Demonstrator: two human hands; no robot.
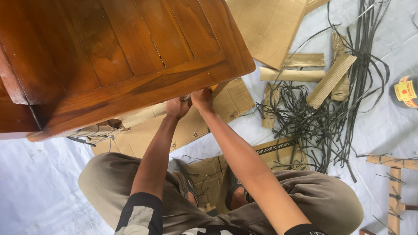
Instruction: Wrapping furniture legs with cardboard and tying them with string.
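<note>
A large dark brown wooden cabinet (117, 52) with a panelled top fills the upper left. Both hands reach under its near edge. My left hand (177, 107) is curled just below the edge, next to a cardboard-wrapped part (141, 115). My right hand (202, 98) is beside it, fingers tucked under the wood, with a bit of something orange showing at the fingertips. The fingertips of both hands are hidden by the cabinet, so what they grip cannot be made out. I squat with my knees spread on flattened cardboard (209, 174).
A tangle of dark plastic straps (313, 117) lies at the right among folded corrugated cardboard strips (331, 78). Flat cardboard sheets (270, 26) lie beyond. A wrapped strip (394, 191) and a dark round container (405, 91) sit at the right edge. A white sheet (39, 182) covers the floor.
</note>
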